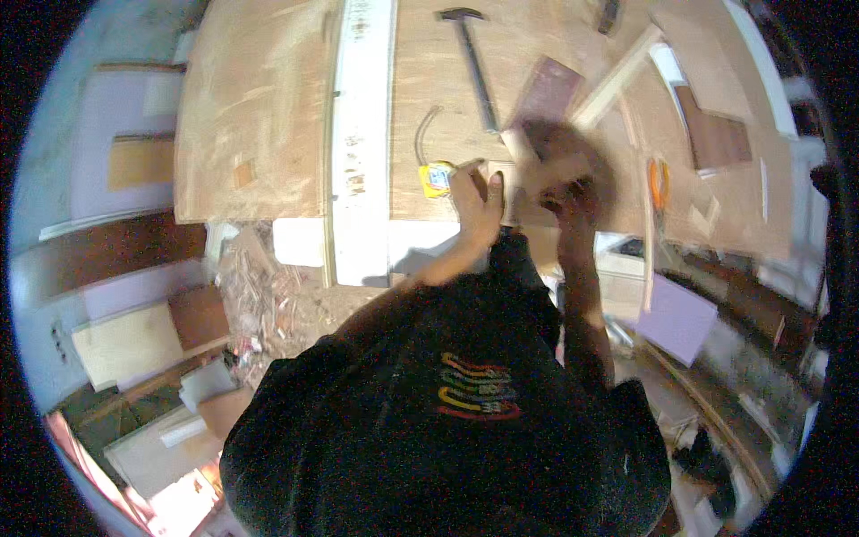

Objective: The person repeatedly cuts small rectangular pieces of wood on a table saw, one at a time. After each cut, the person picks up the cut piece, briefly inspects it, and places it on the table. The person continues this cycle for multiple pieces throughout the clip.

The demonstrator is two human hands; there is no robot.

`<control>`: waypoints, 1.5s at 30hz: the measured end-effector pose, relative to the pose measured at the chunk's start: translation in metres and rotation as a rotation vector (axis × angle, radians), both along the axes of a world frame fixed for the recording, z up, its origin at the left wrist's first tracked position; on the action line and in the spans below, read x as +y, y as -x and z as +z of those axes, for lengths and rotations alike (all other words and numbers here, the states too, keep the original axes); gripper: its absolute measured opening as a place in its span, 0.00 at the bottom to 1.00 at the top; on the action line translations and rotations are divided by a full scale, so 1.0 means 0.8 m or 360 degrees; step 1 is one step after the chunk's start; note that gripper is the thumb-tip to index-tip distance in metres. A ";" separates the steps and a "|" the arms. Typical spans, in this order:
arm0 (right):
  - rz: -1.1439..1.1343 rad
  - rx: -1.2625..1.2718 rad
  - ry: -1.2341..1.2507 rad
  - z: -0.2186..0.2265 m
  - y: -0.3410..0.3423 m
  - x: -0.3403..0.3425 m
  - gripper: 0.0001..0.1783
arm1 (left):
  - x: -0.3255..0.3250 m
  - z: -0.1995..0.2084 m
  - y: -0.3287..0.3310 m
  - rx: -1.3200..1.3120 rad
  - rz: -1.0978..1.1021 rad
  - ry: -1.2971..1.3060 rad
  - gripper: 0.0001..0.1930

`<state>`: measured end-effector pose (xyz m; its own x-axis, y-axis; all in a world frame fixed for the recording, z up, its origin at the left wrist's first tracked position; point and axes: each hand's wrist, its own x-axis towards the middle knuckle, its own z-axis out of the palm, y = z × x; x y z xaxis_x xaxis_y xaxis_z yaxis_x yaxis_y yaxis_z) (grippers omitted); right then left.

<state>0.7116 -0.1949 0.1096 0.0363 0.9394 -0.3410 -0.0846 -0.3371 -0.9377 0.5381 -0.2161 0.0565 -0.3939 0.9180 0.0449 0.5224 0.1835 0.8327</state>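
Observation:
At the near edge of the wooden worktable (429, 98), my left hand (479, 201) closes on a small pale piece of wood (510, 183), thumb laid along its side. Just right of it, my right hand (577, 201) is bent over the same spot. Its fingers are smeared by motion, and what they hold, if anything, cannot be made out. A dark blurred patch lies over the wood just beyond that hand. Touching or almost touching my left fingers is a yellow tape measure (436, 180). Farther off lies a hammer (474, 67) with a dark head, its handle pointing toward my hands.
A long white board (362, 134) runs front to back on the left. Orange-handled pliers (659, 183) lie on the right, near a brown offcut (711, 134) and a pale wood strip (617, 76). A reddish-brown panel piece (548, 89) sits beyond my hands. Scraps (259, 286) litter the lower left.

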 end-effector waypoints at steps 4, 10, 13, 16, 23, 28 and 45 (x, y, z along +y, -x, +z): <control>0.0183 0.0172 0.0068 0.018 0.037 -0.005 0.16 | -0.014 0.062 0.072 -0.1425 -0.0042 -0.0377 0.29; 0.0808 -0.0119 -0.0007 0.023 0.127 -0.004 0.15 | -0.090 0.127 0.178 -0.0824 -0.0668 0.0069 0.27; 0.0784 0.0016 0.0114 0.009 0.202 -0.027 0.20 | -0.120 0.117 0.236 -0.0309 -0.0604 -0.0076 0.27; 0.0875 0.0133 0.0286 -0.006 0.267 -0.042 0.23 | -0.149 0.101 0.310 -0.0251 -0.0316 -0.0159 0.22; 0.0820 -0.0482 -0.0277 -0.005 0.378 -0.097 0.19 | -0.139 0.032 0.534 0.0581 -0.0400 -0.0329 0.22; 0.0621 -0.0950 -0.0544 -0.012 0.424 -0.137 0.17 | -0.096 -0.037 0.551 0.0650 -0.0558 -0.0196 0.24; 0.0134 -0.0856 -0.0402 -0.068 0.558 -0.202 0.30 | -0.043 -0.106 0.601 0.0668 -0.0942 -0.0362 0.10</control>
